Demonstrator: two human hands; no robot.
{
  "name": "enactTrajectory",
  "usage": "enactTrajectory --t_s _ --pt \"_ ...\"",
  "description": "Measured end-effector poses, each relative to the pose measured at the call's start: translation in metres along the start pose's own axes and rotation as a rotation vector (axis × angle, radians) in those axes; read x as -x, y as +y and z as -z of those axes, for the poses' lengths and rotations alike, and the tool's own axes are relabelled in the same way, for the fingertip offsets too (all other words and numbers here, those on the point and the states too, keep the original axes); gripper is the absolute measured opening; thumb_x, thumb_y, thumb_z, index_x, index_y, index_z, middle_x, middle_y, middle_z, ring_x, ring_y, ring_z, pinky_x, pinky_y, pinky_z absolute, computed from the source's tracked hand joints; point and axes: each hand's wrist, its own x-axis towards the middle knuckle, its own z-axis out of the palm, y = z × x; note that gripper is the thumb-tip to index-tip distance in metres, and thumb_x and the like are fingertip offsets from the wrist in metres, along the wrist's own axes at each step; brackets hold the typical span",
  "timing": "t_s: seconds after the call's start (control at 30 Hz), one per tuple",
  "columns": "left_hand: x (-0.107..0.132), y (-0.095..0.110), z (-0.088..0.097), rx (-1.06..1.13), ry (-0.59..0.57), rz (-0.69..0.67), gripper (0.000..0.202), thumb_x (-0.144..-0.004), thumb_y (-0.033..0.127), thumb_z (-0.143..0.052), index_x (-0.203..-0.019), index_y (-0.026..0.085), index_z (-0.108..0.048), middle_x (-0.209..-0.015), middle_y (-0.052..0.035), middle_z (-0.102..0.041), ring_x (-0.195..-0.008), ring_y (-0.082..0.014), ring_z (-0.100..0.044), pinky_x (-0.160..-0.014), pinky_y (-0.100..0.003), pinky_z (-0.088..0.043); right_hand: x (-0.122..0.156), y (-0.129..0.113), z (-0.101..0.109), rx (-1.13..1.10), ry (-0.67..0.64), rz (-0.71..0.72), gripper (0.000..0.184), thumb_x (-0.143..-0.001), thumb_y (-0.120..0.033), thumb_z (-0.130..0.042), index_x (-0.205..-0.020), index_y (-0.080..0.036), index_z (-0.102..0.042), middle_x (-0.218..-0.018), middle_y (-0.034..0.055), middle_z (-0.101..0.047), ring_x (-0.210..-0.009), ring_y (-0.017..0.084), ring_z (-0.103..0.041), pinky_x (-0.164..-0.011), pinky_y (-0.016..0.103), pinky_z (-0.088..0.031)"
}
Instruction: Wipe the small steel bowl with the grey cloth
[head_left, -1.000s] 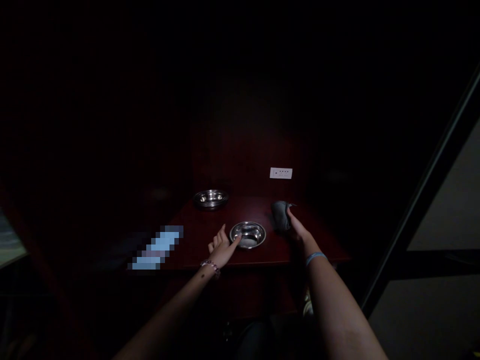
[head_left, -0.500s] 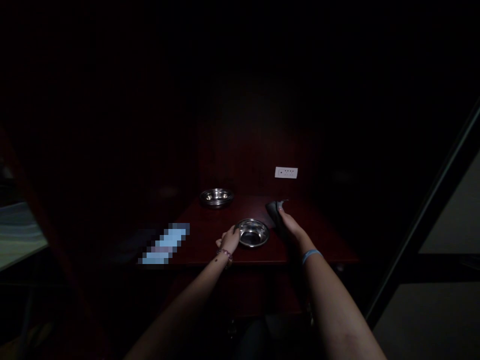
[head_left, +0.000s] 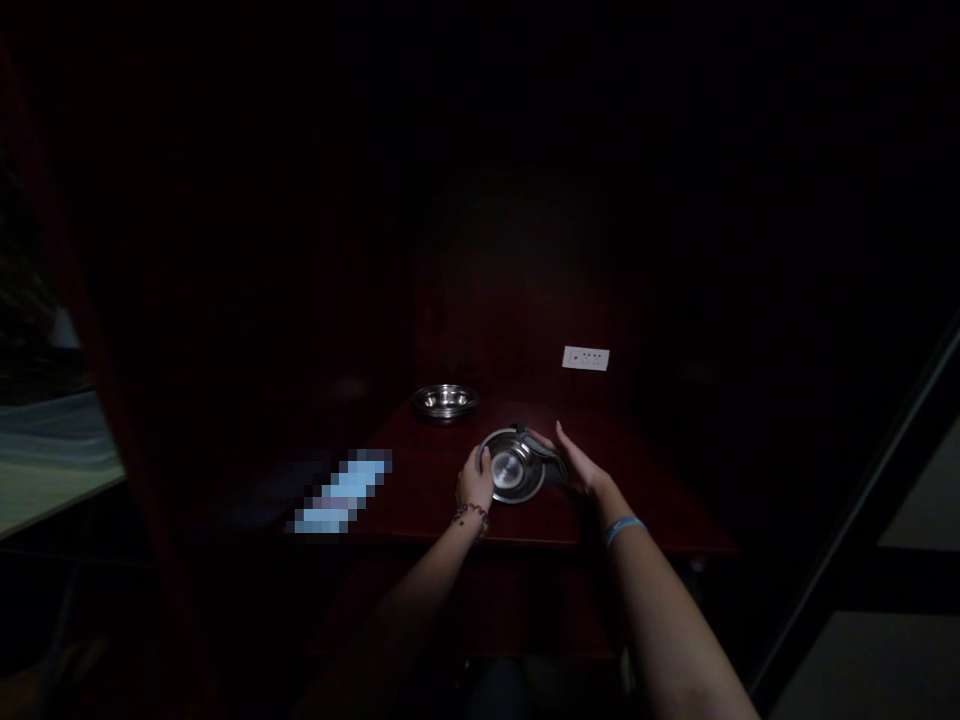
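A shiny metal bowl [head_left: 507, 474] is tilted toward me above the front of a dark red desk [head_left: 420, 500]. My left hand [head_left: 475, 480] grips its left rim, thumb on the inside. At the bowl's right rim, my right hand [head_left: 581, 462] presses a dark grey cloth [head_left: 553, 464] against the metal, with the thumb raised. The cloth folds over the rim, and some fingers are hidden behind it. Further back on the left stand stacked metal bowls [head_left: 445, 402].
A white socket panel [head_left: 586, 358] is on the dark back wall. Left of the bowls is a pixelated bright patch [head_left: 345, 492]. A pale surface with a clear plastic container [head_left: 60, 430] is at far left. Much of the surroundings is dark.
My left hand has raised and tilted the bowl from the desk. My right hand has brought the cloth leftward onto the bowl's rim. The view has shifted slightly.
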Motion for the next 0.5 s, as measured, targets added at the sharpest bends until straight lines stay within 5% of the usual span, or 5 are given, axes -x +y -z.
enactTrajectory --t_s 0.1,0.23,0.33,0.5 --pt "0.004 0.004 0.003 0.055 0.038 0.029 0.042 -0.093 0.043 -0.034 -0.122 0.022 -0.055 -0.117 -0.0082 -0.065 -0.109 -0.0242 -0.059 -0.091 -0.034 -0.046 0.004 -0.002 0.005 -0.193 -0.191 -0.038 0.073 -0.090 -0.064 -0.009 -0.127 -0.019 -0.053 -0.116 0.0097 -0.063 -0.103 0.022 -0.060 -0.084 0.036 -0.049" --pt "0.007 0.004 0.003 0.064 0.050 0.016 0.042 -0.093 0.043 -0.033 -0.123 0.022 -0.055 -0.120 -0.0081 -0.064 -0.110 -0.0236 -0.058 -0.092 -0.034 -0.044 0.003 0.004 0.011 -0.315 -0.233 -0.051 0.057 -0.093 -0.055 -0.022 -0.127 -0.020 -0.051 -0.119 0.0096 -0.062 -0.100 0.020 -0.062 -0.083 0.033 -0.050" --pt "0.007 0.000 0.000 0.066 0.072 -0.015 0.043 -0.094 0.043 -0.031 -0.123 0.022 -0.054 -0.122 -0.0088 -0.062 -0.109 -0.0215 -0.058 -0.091 -0.031 -0.044 -0.005 0.016 0.015 -0.393 -0.174 0.004 0.051 -0.094 -0.051 -0.027 -0.125 -0.018 -0.051 -0.120 0.0111 -0.061 -0.098 0.020 -0.063 -0.082 0.034 -0.051" --pt "0.005 -0.005 -0.003 0.067 0.081 -0.039 0.043 -0.094 0.045 -0.031 -0.122 0.023 -0.054 -0.120 -0.0094 -0.063 -0.106 -0.0205 -0.060 -0.086 -0.028 -0.045 -0.029 0.044 0.004 -0.433 0.102 0.070 0.040 -0.086 -0.036 -0.053 -0.123 -0.021 -0.050 -0.119 0.0089 -0.062 -0.094 0.017 -0.064 -0.080 0.031 -0.052"
